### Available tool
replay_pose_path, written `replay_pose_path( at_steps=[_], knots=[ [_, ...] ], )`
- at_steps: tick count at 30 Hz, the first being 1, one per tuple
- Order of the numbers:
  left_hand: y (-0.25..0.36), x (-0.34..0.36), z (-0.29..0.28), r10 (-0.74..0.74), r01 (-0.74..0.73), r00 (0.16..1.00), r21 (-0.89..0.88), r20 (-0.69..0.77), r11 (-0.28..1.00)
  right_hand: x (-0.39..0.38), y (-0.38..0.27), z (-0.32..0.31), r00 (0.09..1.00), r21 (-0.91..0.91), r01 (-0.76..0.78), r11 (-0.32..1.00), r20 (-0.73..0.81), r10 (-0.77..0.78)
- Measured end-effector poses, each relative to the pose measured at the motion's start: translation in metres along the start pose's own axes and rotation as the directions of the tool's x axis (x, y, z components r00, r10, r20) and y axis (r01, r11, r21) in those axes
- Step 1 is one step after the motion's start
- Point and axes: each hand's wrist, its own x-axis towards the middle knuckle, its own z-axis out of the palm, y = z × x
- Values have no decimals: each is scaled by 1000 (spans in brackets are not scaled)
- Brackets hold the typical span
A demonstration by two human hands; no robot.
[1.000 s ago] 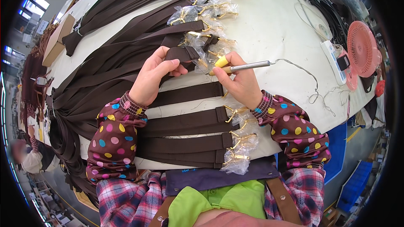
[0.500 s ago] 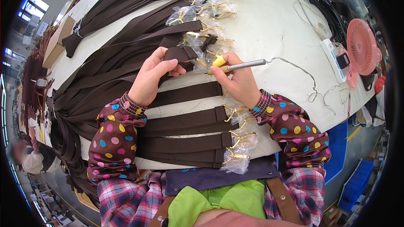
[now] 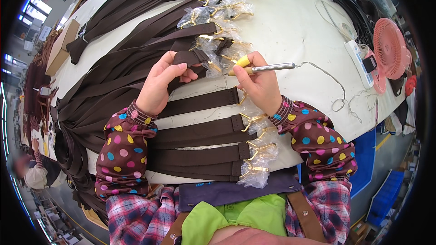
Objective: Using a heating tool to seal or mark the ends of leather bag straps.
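My left hand (image 3: pixel 160 81) is closed on the folded end of a dark brown webbing strap (image 3: pixel 188 57), thumb on top. Gold hardware in a clear plastic wrap (image 3: pixel 212 69) hangs at that end. Just right of it, my right hand (image 3: pixel 259 81) pinches a corded pen-shaped tool (image 3: pixel 272 67) with a tan grip and silver rear. The tool's tip points left toward the wrapped hardware, a small gap apart. A yellow cover (image 3: pixel 243 61) sits on a right fingertip. Below my hands lie several more straps (image 3: pixel 200 130), their gold hooks (image 3: pixel 253 119) partly wrapped in plastic.
Piles of brown straps (image 3: pixel 104 79) cover the left of the white table (image 3: pixel 299 31). To the right are a white power strip (image 3: pixel 359 66), a pink fan (image 3: pixel 389 45) and the tool's grey cord (image 3: pixel 334 78). A cardboard box (image 3: pixel 63 47) stands far left, beyond which another person (image 3: pixel 35 172) sits.
My right hand has shifted slightly right with the pen-shaped tool, drawing its tip away from the strap end. My left hand keeps its hold, moving slightly left.
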Motion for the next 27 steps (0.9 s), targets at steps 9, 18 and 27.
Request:
replay_pose_path(
  at_steps=[9, 18, 27],
  knots=[
    [5, -1, -11, 112, -109, 993, -77, 37, 991, -1, -2, 4, 998, 94, -5, 996, -57, 10],
    [9, 5, -13, 60, -68, 997, -196, -50, 978, -1, -5, 3, 999, 72, -28, 997, -21, 29],
    [9, 3, -12, 50, -60, 997, -191, -56, 980, 2, -4, 3, 998, 38, -70, 997, 8, 70]
  ],
)
